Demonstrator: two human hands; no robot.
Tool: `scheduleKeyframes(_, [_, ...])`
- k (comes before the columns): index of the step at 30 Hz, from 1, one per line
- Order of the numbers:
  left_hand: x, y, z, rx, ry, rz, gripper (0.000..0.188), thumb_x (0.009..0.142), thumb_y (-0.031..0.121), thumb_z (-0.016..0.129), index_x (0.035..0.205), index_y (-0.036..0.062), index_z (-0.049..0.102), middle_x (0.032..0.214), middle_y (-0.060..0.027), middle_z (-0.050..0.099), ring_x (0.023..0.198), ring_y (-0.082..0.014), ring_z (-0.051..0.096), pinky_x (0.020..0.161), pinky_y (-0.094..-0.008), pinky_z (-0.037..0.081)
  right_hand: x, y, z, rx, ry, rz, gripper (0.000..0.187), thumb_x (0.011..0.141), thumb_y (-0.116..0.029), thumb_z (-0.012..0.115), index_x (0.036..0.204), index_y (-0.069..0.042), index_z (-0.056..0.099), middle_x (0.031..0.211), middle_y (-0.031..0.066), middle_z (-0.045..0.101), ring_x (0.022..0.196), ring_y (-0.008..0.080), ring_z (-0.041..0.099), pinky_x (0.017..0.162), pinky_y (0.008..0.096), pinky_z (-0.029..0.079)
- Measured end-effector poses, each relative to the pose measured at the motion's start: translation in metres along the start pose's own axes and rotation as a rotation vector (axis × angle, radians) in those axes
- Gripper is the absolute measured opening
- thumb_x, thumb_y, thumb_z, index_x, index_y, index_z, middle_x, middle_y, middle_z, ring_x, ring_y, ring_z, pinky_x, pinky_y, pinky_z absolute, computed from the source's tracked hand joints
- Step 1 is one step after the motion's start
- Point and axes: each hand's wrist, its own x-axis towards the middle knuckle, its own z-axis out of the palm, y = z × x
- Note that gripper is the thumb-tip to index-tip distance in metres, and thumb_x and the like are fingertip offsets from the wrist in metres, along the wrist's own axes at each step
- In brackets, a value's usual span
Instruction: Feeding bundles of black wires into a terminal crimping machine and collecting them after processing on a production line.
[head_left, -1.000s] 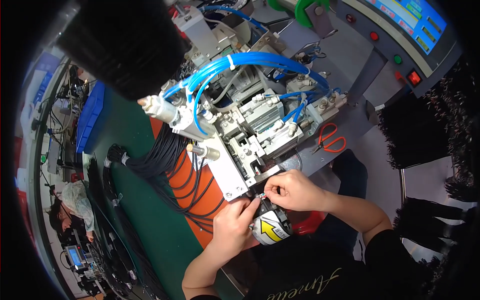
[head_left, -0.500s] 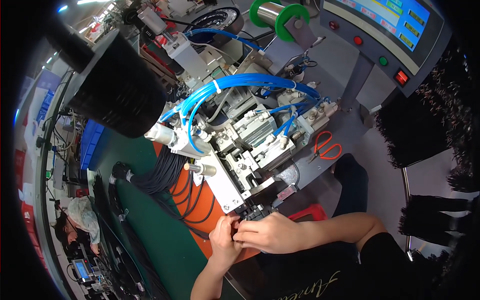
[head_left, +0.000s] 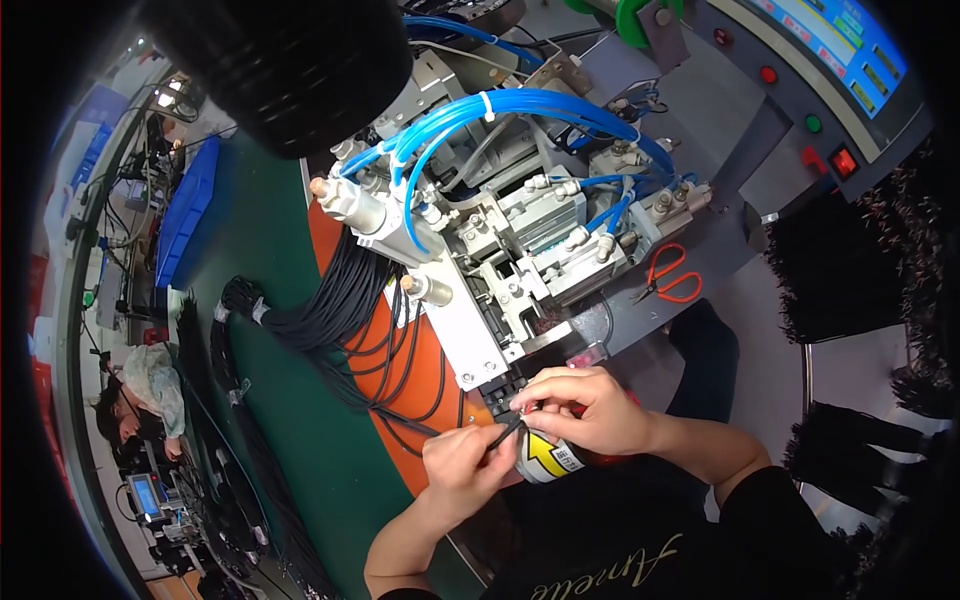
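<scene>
My left hand (head_left: 463, 464) is closed round a black cable (head_left: 508, 433), whose end points up and to the right. My right hand (head_left: 590, 408) pinches at that cable end, where small red and pale wire ends show between the fingertips. Both hands are just in front of the metal machine (head_left: 450, 345) at its near end. Below them lies a pale rounded surface with a yellow arrow label (head_left: 543, 455), partly covered by my right hand.
A bundle of black cables (head_left: 330, 310) lies over the orange mat (head_left: 432, 375) and green table (head_left: 285, 400). Red-handled scissors (head_left: 675, 275) rest right of the machine. Blue air tubes (head_left: 510, 105) arch over it. A control screen (head_left: 835, 50) stands at upper right, a black cylinder (head_left: 290, 70) at upper left.
My hands have moved slightly apart, so the cable between them now shows. The yellow arrow label has come into sight. The whole view has shifted, with the machine lower and farther right.
</scene>
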Motion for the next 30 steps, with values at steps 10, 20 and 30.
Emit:
scheduleKeyframes(10, [0.023,0.000,0.018,-0.139,0.006,0.002,0.019,0.076,0.000,0.074,0.094,0.0002,0.067,0.069,-0.0085,0.063,0.054,-0.0219,0.060,0.050,-0.0312,0.046,0.008,0.015,-0.021,0.757,-0.100,0.612,0.020,0.092,-0.001,0.060,0.111,0.003,0.061,0.090,0.0049,0.062,0.069,0.0062,0.061,0.061,0.0183,0.047])
scheduleKeyframes(20, [0.026,0.003,0.013,-0.162,-0.055,-0.097,0.007,0.083,0.001,0.069,0.082,-0.0009,0.062,0.068,-0.0095,0.062,0.054,-0.0221,0.060,0.050,-0.0314,0.046,-0.005,-0.002,0.013,-0.155,0.167,-0.072,0.033,0.090,-0.004,0.064,0.121,0.005,0.057,0.094,0.0093,0.062,0.082,0.0108,0.062,0.071,0.0245,0.050])
scheduleKeyframes(30, [0.028,-0.004,0.002,-0.491,-0.207,-0.291,0.006,0.091,0.003,0.062,0.089,-0.0013,0.065,0.072,-0.0061,0.066,0.062,-0.0116,0.061,0.058,-0.0262,0.048,0.003,0.016,-0.008,0.638,-0.021,0.247,0.021,0.094,-0.005,0.061,0.113,0.003,0.067,0.099,0.0085,0.067,0.081,0.0087,0.063,0.069,0.0210,0.050])
